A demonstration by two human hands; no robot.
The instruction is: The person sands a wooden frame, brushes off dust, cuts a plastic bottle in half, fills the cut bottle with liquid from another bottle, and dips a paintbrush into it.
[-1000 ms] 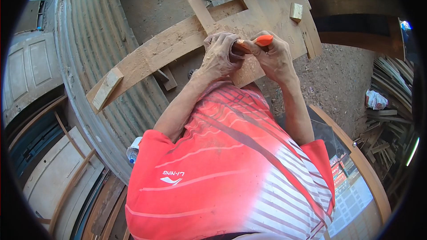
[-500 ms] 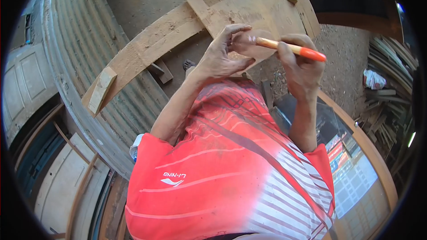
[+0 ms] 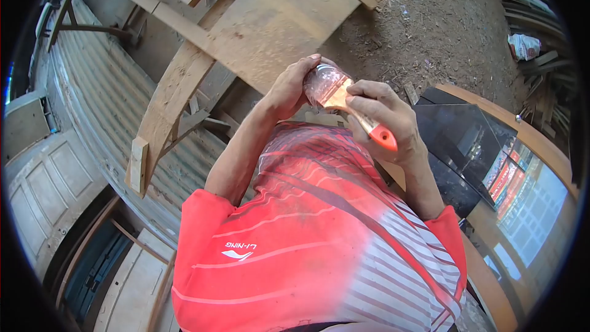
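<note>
In my right hand (image 3: pixel 393 117) is a paintbrush (image 3: pixel 362 120) with a pale wooden handle and an orange end, gripped near the ferrule. The bristle end points up and left toward my left hand (image 3: pixel 290 86), whose fingers curl around a clear, rounded thing (image 3: pixel 321 81) at the bristles. Whether this is a cup or a plastic cover cannot be made out. Both hands are in front of my chest, near the edge of a dusty wooden panel (image 3: pixel 270 27).
A curved wooden piece (image 3: pixel 169 101) with a small block (image 3: pixel 138 163) extends left over corrugated sheeting (image 3: pixel 110 55). Right of me lies a wood-framed glass panel (image 3: pixel 528 190). Scrap wood (image 3: pixel 544 80) and a white bag (image 3: pixel 524 47) are at the far right.
The view has turned, and the wooden panel now appears farther left. My right hand has brought the brush down and left, its orange end now pointing down. My left hand's fingers have closed around the clear thing.
</note>
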